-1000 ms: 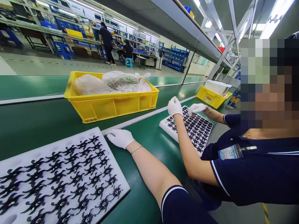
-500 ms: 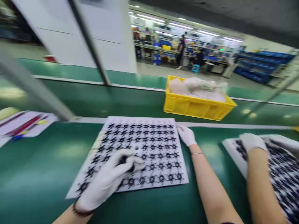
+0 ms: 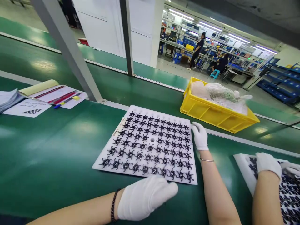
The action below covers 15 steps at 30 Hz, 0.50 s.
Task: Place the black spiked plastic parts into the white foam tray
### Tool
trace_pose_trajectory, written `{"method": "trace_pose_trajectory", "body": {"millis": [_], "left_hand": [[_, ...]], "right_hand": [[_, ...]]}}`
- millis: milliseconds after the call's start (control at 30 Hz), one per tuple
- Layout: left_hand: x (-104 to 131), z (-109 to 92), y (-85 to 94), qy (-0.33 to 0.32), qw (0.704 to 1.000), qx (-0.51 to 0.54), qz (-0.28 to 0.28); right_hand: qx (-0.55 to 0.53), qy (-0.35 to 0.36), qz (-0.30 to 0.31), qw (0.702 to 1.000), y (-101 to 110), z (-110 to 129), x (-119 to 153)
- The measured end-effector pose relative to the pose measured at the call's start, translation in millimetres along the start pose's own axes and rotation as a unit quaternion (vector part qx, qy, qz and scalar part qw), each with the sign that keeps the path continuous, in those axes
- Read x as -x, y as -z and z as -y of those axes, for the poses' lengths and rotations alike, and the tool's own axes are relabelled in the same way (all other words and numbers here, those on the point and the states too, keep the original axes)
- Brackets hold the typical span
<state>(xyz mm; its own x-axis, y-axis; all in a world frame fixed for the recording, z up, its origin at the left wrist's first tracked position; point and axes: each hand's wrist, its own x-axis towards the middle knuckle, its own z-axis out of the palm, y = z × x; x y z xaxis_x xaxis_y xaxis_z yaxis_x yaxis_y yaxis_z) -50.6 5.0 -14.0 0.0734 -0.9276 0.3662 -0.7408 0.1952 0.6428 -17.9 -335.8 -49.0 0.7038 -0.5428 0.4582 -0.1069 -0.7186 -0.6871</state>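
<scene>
Resting on my white tray (image 3: 150, 143), its long edge running left to right, my right hand (image 3: 200, 136) lies flat; my left hand (image 3: 142, 197) hovers loosely curled, holding nothing.

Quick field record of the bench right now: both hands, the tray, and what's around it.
Left hand: gloved, at the near edge of the white tray
Right hand: gloved, on the tray's far right edge
Tray: rows of black parts, one pocket empty
Behind: yellow bin with bagged items
Left: papers and pens
Right: co-worker's gloved hand on a second tray
</scene>
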Motion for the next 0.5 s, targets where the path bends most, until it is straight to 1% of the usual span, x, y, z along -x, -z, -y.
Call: {"method": "trace_pose_trajectory", "body": {"millis": [67, 100, 133, 200, 267, 300, 400, 500], "left_hand": [[-2.4, -4.9, -8.5, -0.041, 0.997, 0.003, 0.069], [-3.1, -6.4, -13.2, -0.056, 0.994, 0.007, 0.091], [-3.1, -6.7, -18.5, -0.070, 0.992, -0.003, 0.100], [-1.1, -3.7, -30.6, -0.097, 0.989, -0.068, 0.085], [2.6, 3.2, -43.8, -0.101, 0.983, -0.136, 0.064], [4.2, 7.2, -50.2, -0.096, 0.982, -0.150, 0.063], [4.8, 17.0, -64.2, -0.077, 0.983, -0.140, 0.085], [-0.8, 23.1, -69.0, -0.078, 0.985, -0.118, 0.100]], "right_hand": [[0.009, 0.016, 0.037, 0.999, -0.6, 7.9, 2.4], [0.016, 0.019, 0.050, 0.998, 0.0, 11.3, 3.9], [0.023, 0.020, 0.059, 0.998, 0.8, 14.0, 5.0], [0.043, 0.020, 0.068, 0.997, 2.5, 17.4, 5.2], [0.063, 0.025, 0.079, 0.995, 3.1, 19.4, 3.3], [0.075, 0.028, 0.086, 0.993, 3.2, 20.4, 2.2], [0.116, 0.032, 0.111, 0.987, 4.4, 24.5, 0.0], [0.157, 0.021, 0.140, 0.977, 8.3, 30.6, -4.3]]}}
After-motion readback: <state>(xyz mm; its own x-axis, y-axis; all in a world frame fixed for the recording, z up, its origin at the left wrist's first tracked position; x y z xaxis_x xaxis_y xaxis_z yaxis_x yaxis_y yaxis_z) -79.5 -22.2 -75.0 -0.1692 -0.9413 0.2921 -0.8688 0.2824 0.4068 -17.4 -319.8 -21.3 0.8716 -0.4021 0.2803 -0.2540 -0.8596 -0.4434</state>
